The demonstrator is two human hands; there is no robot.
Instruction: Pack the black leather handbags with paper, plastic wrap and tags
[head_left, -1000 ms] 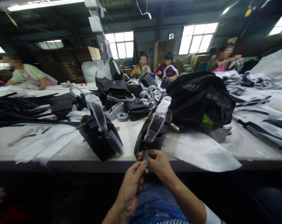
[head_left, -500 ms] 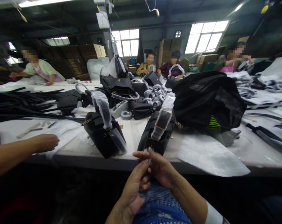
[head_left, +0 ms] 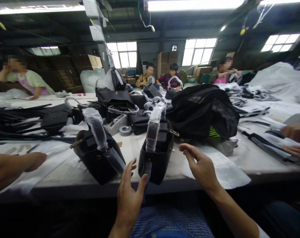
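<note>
A black handbag [head_left: 163, 158] stands near the table's front edge, its handle [head_left: 153, 127] wrapped in clear film. A film-covered strap [head_left: 148, 170] hangs down its front and over the edge. My left hand [head_left: 130, 193] is open at the bag's lower left, the thumb at the strap; whether it touches cannot be told. My right hand [head_left: 201, 167] is off to the bag's right, holding nothing, with fingers loosely bent and apart. To the left, a second black handbag [head_left: 96, 165] with a wrapped handle [head_left: 94, 124] leans slightly.
A big black bag [head_left: 202, 114] lies right of the handbags, by a white sheet [head_left: 229, 168]. Behind are more black handbags [head_left: 115, 97] and a grey roll [head_left: 125, 130]. Black straps [head_left: 13, 119] lie left. Other people's hands reach in at the left [head_left: 28, 163] and right [head_left: 297, 135].
My hands, closed together around the strap's end before, have parted; the right has moved away to the right. The strap now hangs loose. The view has turned right and tilted up a little.
</note>
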